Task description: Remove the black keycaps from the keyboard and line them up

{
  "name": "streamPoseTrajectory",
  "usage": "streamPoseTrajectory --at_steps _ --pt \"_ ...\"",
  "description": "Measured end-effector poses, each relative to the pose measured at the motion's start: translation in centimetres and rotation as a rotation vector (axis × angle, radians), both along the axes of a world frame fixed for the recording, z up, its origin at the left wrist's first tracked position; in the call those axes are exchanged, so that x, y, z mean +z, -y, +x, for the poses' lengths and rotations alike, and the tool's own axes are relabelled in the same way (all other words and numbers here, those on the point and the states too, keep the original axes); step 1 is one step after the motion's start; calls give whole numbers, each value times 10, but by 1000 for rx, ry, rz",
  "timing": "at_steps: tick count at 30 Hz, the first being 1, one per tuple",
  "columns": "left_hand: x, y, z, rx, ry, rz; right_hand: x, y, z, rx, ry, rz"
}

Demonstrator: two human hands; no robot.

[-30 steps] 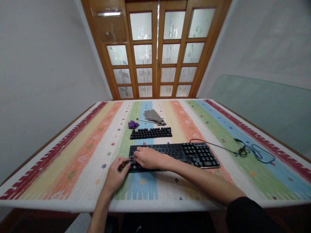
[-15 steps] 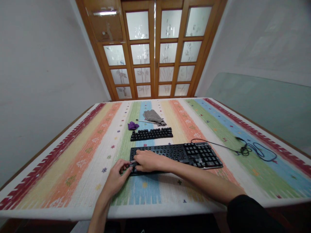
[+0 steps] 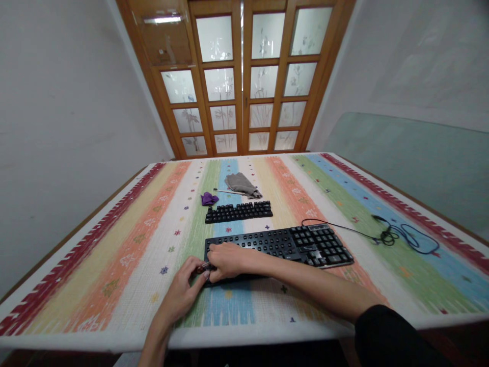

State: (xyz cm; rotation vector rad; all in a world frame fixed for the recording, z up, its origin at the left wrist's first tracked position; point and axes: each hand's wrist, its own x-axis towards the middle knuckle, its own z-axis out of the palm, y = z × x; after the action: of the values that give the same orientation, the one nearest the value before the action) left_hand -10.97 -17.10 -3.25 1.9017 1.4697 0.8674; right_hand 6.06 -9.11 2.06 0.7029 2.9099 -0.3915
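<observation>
A black keyboard (image 3: 273, 240) lies on the striped tablecloth, its left and middle part stripped of keycaps and bare switches showing. Keycaps still sit on its right-hand part. My left hand (image 3: 185, 285) is at the keyboard's left front corner, thumb and fingers pinched together. Just over that corner, my right hand (image 3: 228, 261) bends its fingers close to my left fingertips. A small, thin, shiny piece (image 3: 207, 265) shows between the two hands; its kind and which fingers grip it are hard to make out. My right hand and forearm hide the keyboard's front left part.
Beyond the keyboard, loose black keycaps (image 3: 240, 213) stand in rows. Behind them lie a crumpled purple cloth (image 3: 209, 199), a thin light stick (image 3: 228, 191) and a grey cloth (image 3: 241, 182). The keyboard's cable (image 3: 387, 237) is coiled at the right.
The keyboard's left end has come slightly nearer to me. My right hand has shifted a little left and toward me, with my left hand staying close to it.
</observation>
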Motion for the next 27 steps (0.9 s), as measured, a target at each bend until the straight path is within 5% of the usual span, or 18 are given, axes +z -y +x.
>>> streamPoseTrajectory --at_steps 10,27 --pt "-2 2 -1 -15 1 14 -20 -1 6 77 -87 148" --pt "6 -1 -4 -103 -82 43 -16 -2 10 172 -72 221"
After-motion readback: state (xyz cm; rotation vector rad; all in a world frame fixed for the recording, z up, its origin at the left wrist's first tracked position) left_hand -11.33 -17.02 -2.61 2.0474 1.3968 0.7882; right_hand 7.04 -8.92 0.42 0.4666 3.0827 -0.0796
